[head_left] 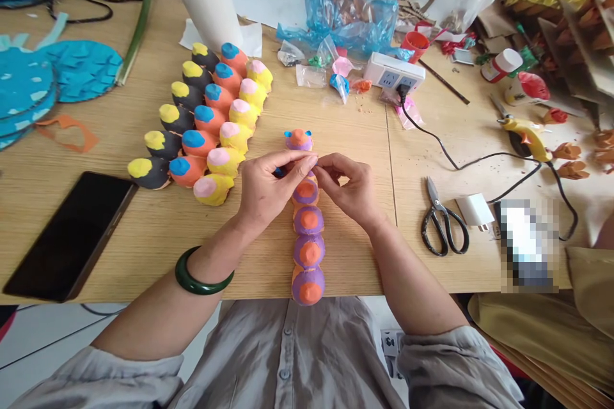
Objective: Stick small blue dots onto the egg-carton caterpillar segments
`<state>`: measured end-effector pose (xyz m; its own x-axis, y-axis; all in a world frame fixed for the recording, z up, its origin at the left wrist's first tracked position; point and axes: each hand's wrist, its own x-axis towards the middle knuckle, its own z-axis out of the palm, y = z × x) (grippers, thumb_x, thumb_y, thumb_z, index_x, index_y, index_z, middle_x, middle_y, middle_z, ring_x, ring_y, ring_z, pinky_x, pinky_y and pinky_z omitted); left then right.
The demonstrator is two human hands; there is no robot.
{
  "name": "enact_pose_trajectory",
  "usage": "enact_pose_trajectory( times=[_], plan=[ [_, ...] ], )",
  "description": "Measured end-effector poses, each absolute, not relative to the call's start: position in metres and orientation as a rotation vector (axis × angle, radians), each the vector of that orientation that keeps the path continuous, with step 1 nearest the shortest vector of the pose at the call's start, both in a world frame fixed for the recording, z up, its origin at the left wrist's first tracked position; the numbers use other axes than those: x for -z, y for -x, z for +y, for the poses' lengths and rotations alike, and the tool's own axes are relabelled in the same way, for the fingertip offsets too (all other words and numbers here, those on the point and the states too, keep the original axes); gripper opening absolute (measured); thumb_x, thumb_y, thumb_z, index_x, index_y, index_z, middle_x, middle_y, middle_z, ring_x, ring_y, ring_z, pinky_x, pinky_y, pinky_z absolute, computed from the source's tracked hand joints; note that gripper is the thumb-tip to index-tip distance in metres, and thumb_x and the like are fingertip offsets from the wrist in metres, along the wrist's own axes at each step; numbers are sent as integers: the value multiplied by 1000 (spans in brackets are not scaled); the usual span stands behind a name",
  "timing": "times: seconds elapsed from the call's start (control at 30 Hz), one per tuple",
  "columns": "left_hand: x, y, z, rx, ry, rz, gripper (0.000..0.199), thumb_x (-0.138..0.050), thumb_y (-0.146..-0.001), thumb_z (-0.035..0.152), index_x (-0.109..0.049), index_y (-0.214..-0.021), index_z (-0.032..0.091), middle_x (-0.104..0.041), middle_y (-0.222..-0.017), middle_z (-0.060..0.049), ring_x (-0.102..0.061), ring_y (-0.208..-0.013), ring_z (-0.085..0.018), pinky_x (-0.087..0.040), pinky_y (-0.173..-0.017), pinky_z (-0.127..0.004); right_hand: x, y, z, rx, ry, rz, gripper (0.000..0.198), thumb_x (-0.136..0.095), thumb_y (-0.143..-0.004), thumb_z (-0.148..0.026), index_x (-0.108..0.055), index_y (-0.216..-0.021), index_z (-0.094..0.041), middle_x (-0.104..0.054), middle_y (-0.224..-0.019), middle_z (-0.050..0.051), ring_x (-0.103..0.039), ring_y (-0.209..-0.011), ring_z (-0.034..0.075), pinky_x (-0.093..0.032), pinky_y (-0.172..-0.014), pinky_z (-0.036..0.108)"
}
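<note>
A strip of egg-carton cups, purple with orange tips, runs away from me across the table from its front edge. Small blue bits sit on both sides of its farthest cup. Over the strip's far part, my left hand and my right hand meet at the fingertips. Both are closed in a pinch. Whatever lies between the fingers is too small or hidden to make out. Some blue shows under my left fingers, partly covered. A dark green bangle circles my left wrist.
Painted egg-carton rows stand at left, beyond a phone. Scissors, a white charger and a yellow glue gun lie right. A power strip, its black cord and a blue plastic bag lie farther back.
</note>
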<state>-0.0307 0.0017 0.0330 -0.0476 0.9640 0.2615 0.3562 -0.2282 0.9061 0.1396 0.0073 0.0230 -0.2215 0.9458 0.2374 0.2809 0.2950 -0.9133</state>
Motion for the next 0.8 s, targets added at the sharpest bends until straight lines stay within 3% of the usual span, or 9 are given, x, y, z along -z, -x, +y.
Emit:
enact_pose_trajectory(
  times=[0.2, 0.3, 0.43, 0.57, 0.7, 0.8],
  plan=[
    [-33, 32, 3, -1300, -1726, 1416, 17, -76, -91, 38, -87, -88, 26, -81, -77, 0, -69, -67, -16, -55, -67, -27, -25, -140, 6, -974, 1128, -1705, 15, -68, -95, -34, -72, -91, -20, -66, -70, -3, -48, -60, 9, -41, -60, 26],
    [-35, 31, 2, -1346, -1694, 1428, 16, -75, -93, 36, -86, -88, 25, -81, -78, 0, -70, -68, -16, -56, -67, -27, -27, -141, 7, -1061, 1139, -1637, 21, -72, -95, -41, -74, -99, -20, -65, -69, -4, -50, -59, 9, -41, -58, 26],
    [-39, 28, -1, -1386, -1574, 1450, 20, -74, -94, 41, -86, -93, 24, -84, -86, -1, -76, -78, -19, -61, -74, -29, -29, -137, 8, -1235, 1136, -1370, 37, -78, -88, -57, -75, -100, -22, -74, -88, 1, -66, -76, 13, -52, -62, 25],
    [-37, 26, -3, -1425, -1508, 1411, 24, -75, -95, 46, -86, -95, 25, -84, -89, -2, -77, -80, -20, -63, -75, -33, -30, -132, 6, -1431, 1052, -1146, 39, -87, -79, -57, -76, -99, -25, -79, -98, 3, -72, -88, 19, -63, -69, 31],
    [-33, 27, -3, -1455, -1534, 1399, 23, -75, -95, 45, -86, -94, 25, -84, -88, -1, -76, -78, -19, -63, -76, -33, -29, -128, 4, -1478, 1074, -1085, 43, -90, -76, -57, -76, -100, -24, -78, -93, 3, -74, -86, 18, -57, -56, 25],
    [-33, 25, -4, -1434, -1561, 1408, 24, -74, -96, 47, -85, -94, 27, -85, -91, -2, -78, -81, -20, -63, -79, -34, -26, -127, 4, -1552, 1052, -1036, 45, -91, -74, -58, -75, -97, -24, -77, -89, 3, -74, -82, 18, -55, -56, 25]
  ],
)
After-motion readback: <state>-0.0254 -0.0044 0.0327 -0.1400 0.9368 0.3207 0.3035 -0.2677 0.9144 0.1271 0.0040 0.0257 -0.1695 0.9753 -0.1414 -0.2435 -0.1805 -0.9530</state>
